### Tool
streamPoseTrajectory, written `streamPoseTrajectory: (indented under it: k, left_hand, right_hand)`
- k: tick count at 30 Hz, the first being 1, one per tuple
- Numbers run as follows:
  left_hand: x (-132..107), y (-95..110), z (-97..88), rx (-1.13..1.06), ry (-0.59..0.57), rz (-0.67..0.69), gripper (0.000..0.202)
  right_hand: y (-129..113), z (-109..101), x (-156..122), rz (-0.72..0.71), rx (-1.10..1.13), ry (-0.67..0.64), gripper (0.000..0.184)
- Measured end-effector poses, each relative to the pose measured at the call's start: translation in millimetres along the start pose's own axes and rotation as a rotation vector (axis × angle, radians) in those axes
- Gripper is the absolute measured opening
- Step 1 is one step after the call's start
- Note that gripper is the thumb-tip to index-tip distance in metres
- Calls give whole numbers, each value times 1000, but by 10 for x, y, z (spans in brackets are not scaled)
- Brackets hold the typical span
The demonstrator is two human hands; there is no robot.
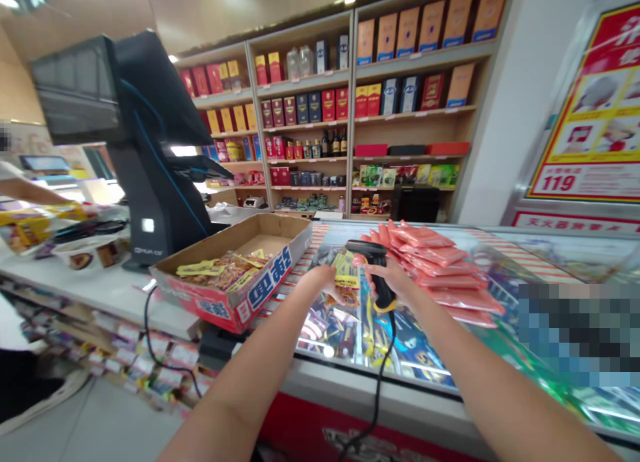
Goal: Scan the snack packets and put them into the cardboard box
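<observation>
At left of centre in the frame, an open cardboard tray (273, 273) holds loose snack packets. Right of it, near frame centre, the left hand (325, 277) is closed on the left edge of a single snack packet (346, 282) above the glass counter (340, 375). Expect a light, flexible, slick film pouch; hold by an edge, without crushing the contents. Next right, the right hand (395, 275) is wrapped around the grip of a black scanner (384, 294); expect a rigid, moderately light body, best held by that grip.

Clearances: tray wall at left; open glass toward the lower centre, ending at the counter's front edge, where the cable (379, 395) hangs over; stacked pink-red packets (450, 279) close at right, limiting sideways travel.
</observation>
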State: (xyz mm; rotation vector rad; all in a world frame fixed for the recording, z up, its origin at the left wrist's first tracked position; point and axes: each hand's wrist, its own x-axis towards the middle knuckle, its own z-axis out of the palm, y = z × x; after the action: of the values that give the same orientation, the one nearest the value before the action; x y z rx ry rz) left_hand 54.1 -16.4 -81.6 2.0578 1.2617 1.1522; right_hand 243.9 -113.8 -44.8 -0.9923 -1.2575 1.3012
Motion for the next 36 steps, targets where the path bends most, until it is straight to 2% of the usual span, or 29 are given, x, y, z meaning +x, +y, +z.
streamPoseTrajectory:
  k: [3, 7, 9, 12, 15, 18, 27, 36]
  left_hand:
    - [85, -77, 132, -14, -94, -28, 58]
    - [82, -157, 101, -273, -144, -173, 51]
    - [76, -207, 42, -440, -106, -261, 51]
    - [111, -260, -44, -562, 61, -311, 53]
    - [167, -257, -88, -543, 258, -290, 53]
    - [182, -211, -103, -467, 363, -223, 51]
    - [123, -94, -121, -398, 392, -200, 50]
    - [159, -162, -110, -385, 367, -199, 52]
  right_hand:
    - [78, -86, 25, 10, -33, 6, 35]
    - [84, -98, 58, 36, -51, -21, 36]
    - [69, -109, 62, 27, -66, -11, 35]
    - [44, -146, 50, 16, -145, -19, 31]
    - [26, -175, 28, 1, -254, -76, 29]
    - [20, -176, 12, -12, -280, -103, 28]
    - [18, -162, 1, 26, -298, -106, 31]
    - [-10, -157, -4, 25, -295, -119, 30]
